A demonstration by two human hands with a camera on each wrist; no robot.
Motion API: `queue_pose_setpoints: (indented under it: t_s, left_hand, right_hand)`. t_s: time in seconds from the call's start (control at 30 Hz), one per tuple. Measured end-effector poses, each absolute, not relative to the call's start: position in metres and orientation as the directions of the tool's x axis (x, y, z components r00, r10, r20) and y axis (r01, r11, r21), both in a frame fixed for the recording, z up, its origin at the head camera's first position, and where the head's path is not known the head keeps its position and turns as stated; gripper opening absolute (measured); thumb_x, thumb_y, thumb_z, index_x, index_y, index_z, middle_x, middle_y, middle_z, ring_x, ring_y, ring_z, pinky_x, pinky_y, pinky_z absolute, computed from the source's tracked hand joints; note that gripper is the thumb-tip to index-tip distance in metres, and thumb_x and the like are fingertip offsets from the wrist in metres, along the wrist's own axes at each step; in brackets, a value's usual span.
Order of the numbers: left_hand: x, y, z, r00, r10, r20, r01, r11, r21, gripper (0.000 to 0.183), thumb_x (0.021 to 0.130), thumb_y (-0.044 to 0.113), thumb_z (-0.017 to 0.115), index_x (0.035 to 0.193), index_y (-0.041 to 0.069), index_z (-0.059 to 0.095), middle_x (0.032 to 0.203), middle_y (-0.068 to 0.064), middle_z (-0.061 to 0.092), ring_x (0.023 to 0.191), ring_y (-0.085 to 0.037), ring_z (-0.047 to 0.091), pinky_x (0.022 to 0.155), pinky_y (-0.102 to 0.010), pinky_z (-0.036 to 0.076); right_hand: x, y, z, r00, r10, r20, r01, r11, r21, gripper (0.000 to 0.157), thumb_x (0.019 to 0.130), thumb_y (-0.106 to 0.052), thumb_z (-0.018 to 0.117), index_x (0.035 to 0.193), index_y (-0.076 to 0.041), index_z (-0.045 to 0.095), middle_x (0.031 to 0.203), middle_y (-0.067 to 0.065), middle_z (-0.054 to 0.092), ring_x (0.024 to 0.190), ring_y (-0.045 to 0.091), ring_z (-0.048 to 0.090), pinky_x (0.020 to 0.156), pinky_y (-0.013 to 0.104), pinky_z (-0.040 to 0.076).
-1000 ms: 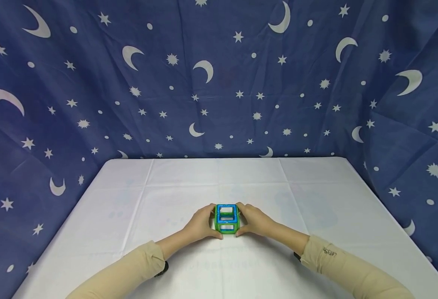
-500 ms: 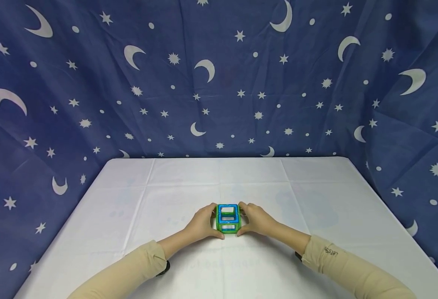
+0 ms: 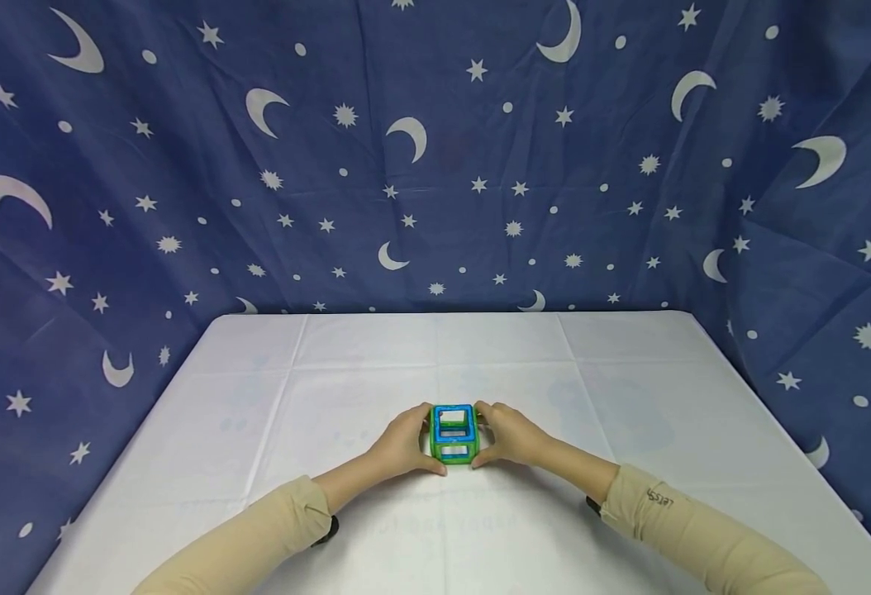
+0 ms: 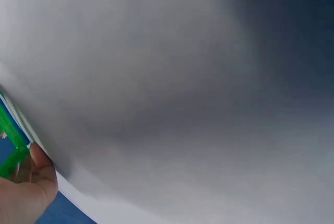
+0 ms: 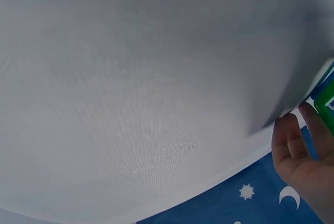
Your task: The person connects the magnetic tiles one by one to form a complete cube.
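A small cube of open-framed magnetic tiles (image 3: 454,442) stands on the white-covered table, its top frame blue and its sides green. My left hand (image 3: 402,444) holds it from the left, thumb at the front corner and fingers toward the back. From the right, my right hand (image 3: 511,438) grips it in a mirrored way. In the left wrist view, a green and blue corner of the cube (image 4: 19,153) shows by the fingers at the lower left edge. Only a green piece of it (image 5: 326,104) appears at the right edge of the right wrist view.
A white cloth with fold creases covers the table (image 3: 435,347). Behind and beside it hangs a dark blue curtain (image 3: 450,165) printed with white moons and stars. Both forearms wear beige sleeves (image 3: 235,537), with dark bands underneath near the wrists.
The head view has shifted slightly. Both hands stay on the sides of the magnetic tile cube, which keeps its place on the table.
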State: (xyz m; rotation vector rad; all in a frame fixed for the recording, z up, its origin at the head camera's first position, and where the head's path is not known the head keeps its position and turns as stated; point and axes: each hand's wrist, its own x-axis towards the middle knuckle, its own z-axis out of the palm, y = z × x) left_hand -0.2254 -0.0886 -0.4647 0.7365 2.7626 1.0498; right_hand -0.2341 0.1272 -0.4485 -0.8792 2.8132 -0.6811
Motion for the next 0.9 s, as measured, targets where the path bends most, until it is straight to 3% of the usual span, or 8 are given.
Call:
queue_pose_setpoints:
  t_s: [0.13, 0.43, 0.9]
  left_hand:
    - [-0.227, -0.094, -0.465, -0.86, 0.507, 0.056, 0.415, 0.631, 0.656, 0.081, 0.06, 0.03, 0.089, 0.125, 0.001, 0.049, 0.114, -0.008, 0.06, 0.102, -0.021, 0.058, 0.09, -0.037, 0.051]
    - [-0.225, -0.094, -0.462, -0.844, 0.532, 0.062, 0.424, 0.593, 0.685, 0.075, 0.066, 0.027, 0.086, 0.127, 0.0, 0.051, 0.115, -0.009, 0.062, 0.1, -0.02, 0.059, 0.076, -0.023, 0.051]
    - [-0.225, -0.094, -0.464, -0.839, 0.543, 0.032, 0.407, 0.587, 0.7, 0.082, 0.067, 0.026, 0.085, 0.134, 0.001, 0.046, 0.121, -0.01, 0.06, 0.108, -0.023, 0.057, 0.086, -0.033, 0.052]
  right_hand:
    - [-0.235, 0.127, -0.447, -0.817, -0.577, 0.0, -0.51, 0.72, -0.47, 0.071, 0.062, -0.029, 0.088, 0.117, 0.003, 0.055, 0.112, 0.015, 0.066, 0.099, 0.027, 0.061, 0.089, 0.041, 0.052]
    - [-0.231, 0.131, -0.451, -0.826, -0.564, -0.001, -0.497, 0.729, -0.471, 0.068, 0.065, -0.026, 0.087, 0.118, 0.001, 0.054, 0.111, 0.014, 0.064, 0.101, 0.028, 0.059, 0.089, 0.042, 0.051]
    - [-0.224, 0.133, -0.455, -0.847, -0.531, -0.001, -0.461, 0.737, -0.495, 0.072, 0.066, -0.026, 0.086, 0.121, 0.002, 0.051, 0.114, 0.017, 0.063, 0.104, 0.033, 0.059, 0.09, 0.048, 0.05]
